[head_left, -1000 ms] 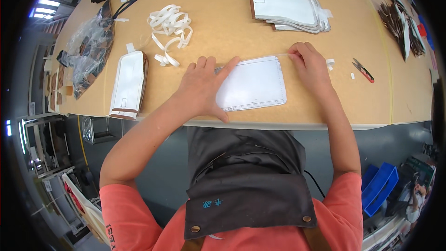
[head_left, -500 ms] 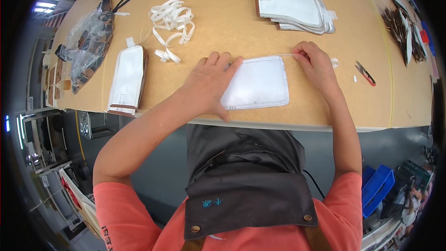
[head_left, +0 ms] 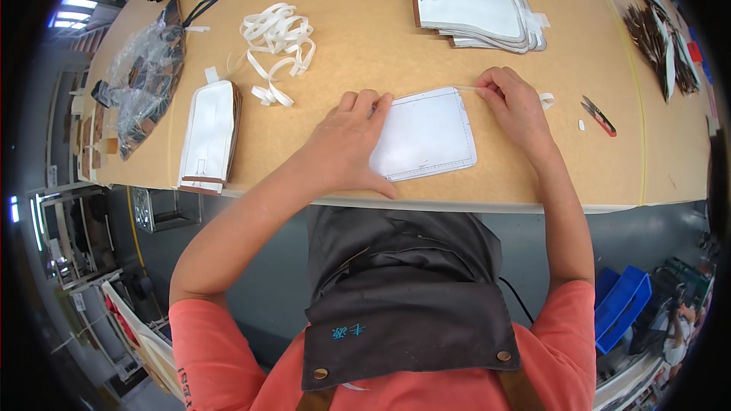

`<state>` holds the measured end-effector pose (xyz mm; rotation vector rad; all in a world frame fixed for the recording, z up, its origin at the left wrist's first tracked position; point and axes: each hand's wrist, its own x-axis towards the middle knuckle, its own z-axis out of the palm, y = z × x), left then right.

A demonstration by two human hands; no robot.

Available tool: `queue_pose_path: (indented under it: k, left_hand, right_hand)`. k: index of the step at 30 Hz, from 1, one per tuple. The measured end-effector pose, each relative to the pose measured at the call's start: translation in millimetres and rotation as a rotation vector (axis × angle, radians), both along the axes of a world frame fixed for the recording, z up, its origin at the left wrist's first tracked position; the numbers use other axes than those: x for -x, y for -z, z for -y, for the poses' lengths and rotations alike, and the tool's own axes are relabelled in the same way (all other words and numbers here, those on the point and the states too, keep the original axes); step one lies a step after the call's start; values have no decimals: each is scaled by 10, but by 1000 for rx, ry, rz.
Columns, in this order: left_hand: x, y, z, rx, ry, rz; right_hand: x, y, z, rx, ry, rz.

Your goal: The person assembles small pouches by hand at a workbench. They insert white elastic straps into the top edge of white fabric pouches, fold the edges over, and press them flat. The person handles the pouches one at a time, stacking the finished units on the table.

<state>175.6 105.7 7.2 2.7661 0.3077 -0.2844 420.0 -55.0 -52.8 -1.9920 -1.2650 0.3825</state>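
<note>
Fingers of our right hand (head_left: 516, 110) pinch a thin white strip (head_left: 487, 89) along the top edge of the white pouch (head_left: 425, 135); the strip's loose end sticks out past the knuckles to the right. Our left hand (head_left: 346, 144) lies flat, fingers spread, pressing down the pouch's left edge. It grips nothing. The pouch sits flat on the table (head_left: 365, 53) near the front edge, between our two hands.

Progress, as we judge it: this piece is mid-step. The strip is lined up on the top edge, but we can't tell whether it's fixed yet.

- Pile of similar white pieces with brown edging (head_left: 207, 137) lies well to our left, a tab sticking out of its far end. We can't tell whether these are finished or waiting.
- Second stack of flat white pieces (head_left: 472, 11) lies at the far side, above our right hand. Same doubt about which pile is which.
- Loose tangle of white strips (head_left: 276, 42) lies between the two piles, so plenty of strip stock is left.
- Red-handled snips (head_left: 599, 116) lie just right of our right hand, untouched.
- Clear plastic bag (head_left: 141, 84) sits far left, and dark brown bits (head_left: 656, 38) far right.

With both stacks this thick, we'd guess the batch is somewhere in the middle and far from done.
</note>
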Motion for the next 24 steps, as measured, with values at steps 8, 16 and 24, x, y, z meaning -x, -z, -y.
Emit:
queue_pose_path:
  k: [8, 16, 24]
  left_hand:
    - [-32, 63, 15, -4, -46, 4]
    - [-82, 72, -20, 0, -51, -8]
    - [-111, 27, 3, 19, -73, -37]
  right_hand:
    - [-14, 7, 6, 4, 1, 11]
    - [-23, 16, 36, 13, 20, -6]
    - [-31, 61, 3, 2, 37, 18]
